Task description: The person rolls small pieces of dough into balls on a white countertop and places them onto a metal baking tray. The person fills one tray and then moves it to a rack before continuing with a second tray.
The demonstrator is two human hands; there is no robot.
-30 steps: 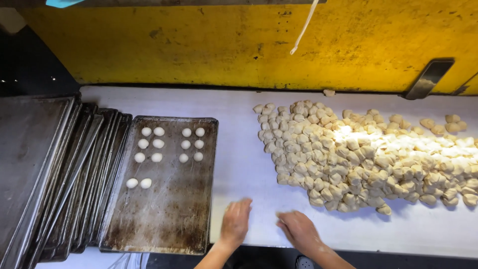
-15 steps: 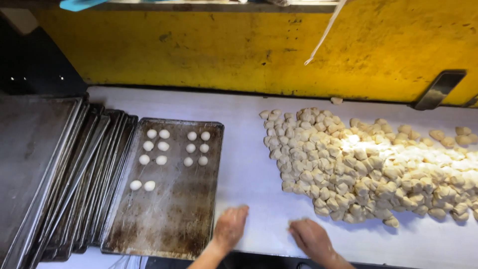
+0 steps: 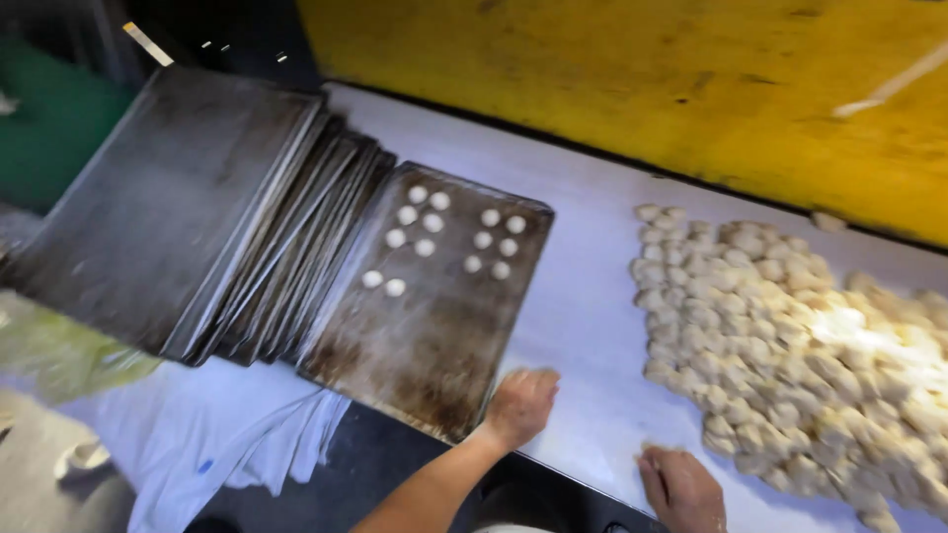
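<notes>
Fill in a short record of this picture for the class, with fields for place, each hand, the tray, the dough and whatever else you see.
Place: white worktable in front of a yellow wall
Left hand: palm down on the table, at the near right corner of the tray
Right hand: on the table by the near edge of the dough pile
Tray: dark, worn, holding twelve small round dough balls at its far end
Dough pile: many pale lumps heaped at right
Other: stack of trays at left; white cloth below it
</notes>
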